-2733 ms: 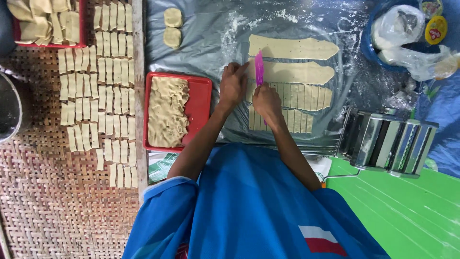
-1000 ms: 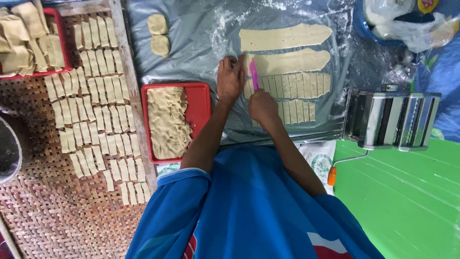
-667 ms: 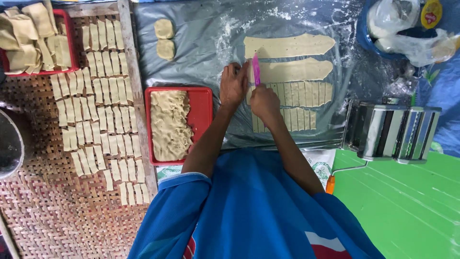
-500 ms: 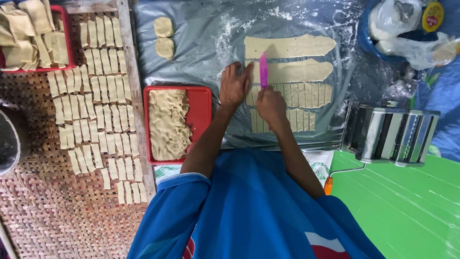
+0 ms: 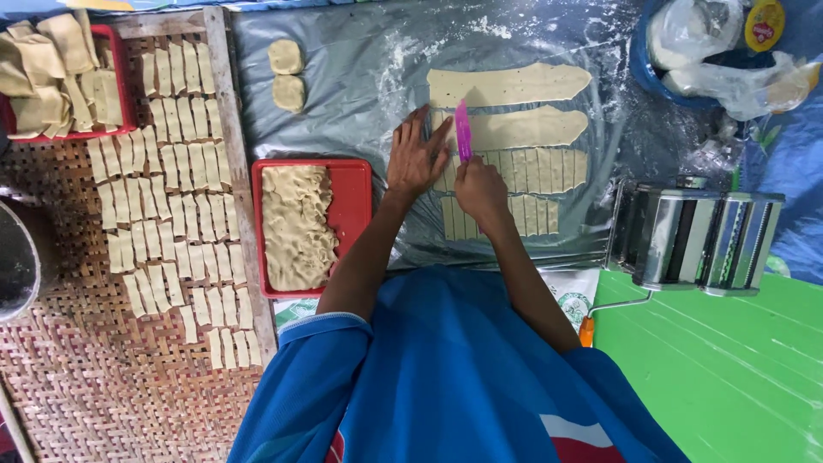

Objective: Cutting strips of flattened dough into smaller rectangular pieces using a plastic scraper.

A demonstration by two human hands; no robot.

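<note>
Dough strips [image 5: 511, 86]: four; balls [image 5: 287, 74]: two.

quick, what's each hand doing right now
Left hand: open, fingers spread flat on the dough strip.
Right hand: closed around the pink cutter, blade on the dough.

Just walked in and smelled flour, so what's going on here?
A person in a blue shirt is cutting rolled dough. The right hand holds a pink cutter over a dough strip, while the left hand lies flat on the dough beside it. Two strips nearer the person are already cut into small pieces. A red tray of dough sits to the left, a pasta roller to the right.
</note>
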